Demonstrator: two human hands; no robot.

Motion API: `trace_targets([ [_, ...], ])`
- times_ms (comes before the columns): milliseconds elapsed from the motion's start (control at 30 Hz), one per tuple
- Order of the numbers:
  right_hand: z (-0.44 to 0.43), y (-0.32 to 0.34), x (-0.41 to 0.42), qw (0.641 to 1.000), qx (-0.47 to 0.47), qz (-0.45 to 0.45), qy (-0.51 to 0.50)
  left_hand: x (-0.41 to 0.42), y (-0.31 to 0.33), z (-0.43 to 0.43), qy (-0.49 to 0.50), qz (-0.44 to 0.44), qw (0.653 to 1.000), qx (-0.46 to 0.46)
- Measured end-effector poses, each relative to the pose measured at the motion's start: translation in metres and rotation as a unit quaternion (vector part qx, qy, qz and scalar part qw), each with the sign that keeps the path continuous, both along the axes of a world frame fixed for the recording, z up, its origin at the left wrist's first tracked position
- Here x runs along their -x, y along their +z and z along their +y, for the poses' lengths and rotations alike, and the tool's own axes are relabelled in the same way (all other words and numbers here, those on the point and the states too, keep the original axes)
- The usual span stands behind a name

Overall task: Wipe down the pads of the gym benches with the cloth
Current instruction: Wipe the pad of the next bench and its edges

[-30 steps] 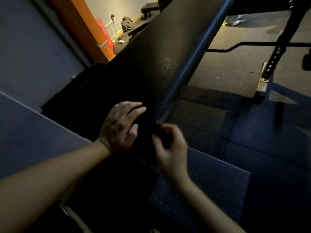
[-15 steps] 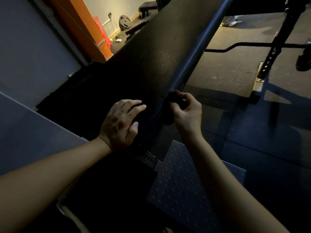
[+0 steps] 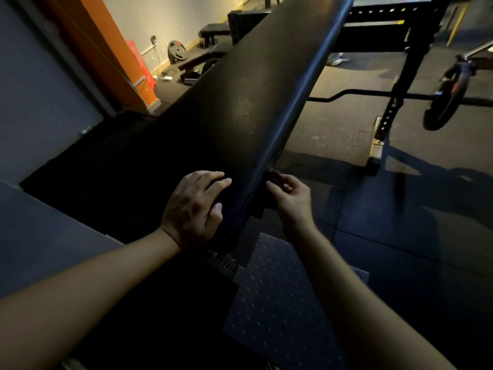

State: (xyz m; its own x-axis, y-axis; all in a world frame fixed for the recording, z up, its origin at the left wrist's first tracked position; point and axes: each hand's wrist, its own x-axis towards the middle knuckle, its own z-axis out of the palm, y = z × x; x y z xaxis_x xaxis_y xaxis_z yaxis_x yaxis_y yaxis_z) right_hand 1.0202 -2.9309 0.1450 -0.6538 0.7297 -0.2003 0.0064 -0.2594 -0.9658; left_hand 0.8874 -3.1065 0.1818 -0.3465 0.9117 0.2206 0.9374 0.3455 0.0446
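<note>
One black pad (image 3: pixel 240 108) runs from centre frame to upper right. One dark cloth (image 3: pixel 277 178) sits at its right edge, pinched in the curled fingers of the right hand (image 3: pixel 290 198). Left hand (image 3: pixel 194 206) rests flat on the pad's near end, fingers slightly spread. One weight plate (image 3: pixel 177 50) by far wall.

left hand (image 3: pixel 193 206): bare | right hand (image 3: pixel 290 196): bare | left forearm (image 3: pixel 93 284): bare to frame edge | right forearm (image 3: pixel 346 289): bare to frame edge
</note>
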Motion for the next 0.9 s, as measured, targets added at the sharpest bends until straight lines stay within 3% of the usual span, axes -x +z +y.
trace_targets([
  [67,-0.027,0.001,-0.007,0.999,-0.042,0.006,0.019,0.000,0.002,0.000,0.001,-0.002,1.000,0.003],
  [233,-0.056,0.001,-0.052,0.981,-0.068,0.039,0.179,-0.002,0.004,-0.001,0.003,-0.028,0.999,-0.018],
  [400,-0.015,-0.003,-0.017,0.999,0.007,-0.033,-0.007,-0.004,0.013,0.001,0.013,-0.080,0.995,-0.062],
  [667,-0.039,-0.014,-0.029,0.992,-0.098,-0.023,0.071,0.007,0.029,0.051,0.006,-0.102,0.989,-0.103],
  [900,0.031,-0.020,0.028,0.978,-0.195,-0.045,-0.054,0.021,0.019,0.114,0.030,-0.094,0.992,-0.081],
])
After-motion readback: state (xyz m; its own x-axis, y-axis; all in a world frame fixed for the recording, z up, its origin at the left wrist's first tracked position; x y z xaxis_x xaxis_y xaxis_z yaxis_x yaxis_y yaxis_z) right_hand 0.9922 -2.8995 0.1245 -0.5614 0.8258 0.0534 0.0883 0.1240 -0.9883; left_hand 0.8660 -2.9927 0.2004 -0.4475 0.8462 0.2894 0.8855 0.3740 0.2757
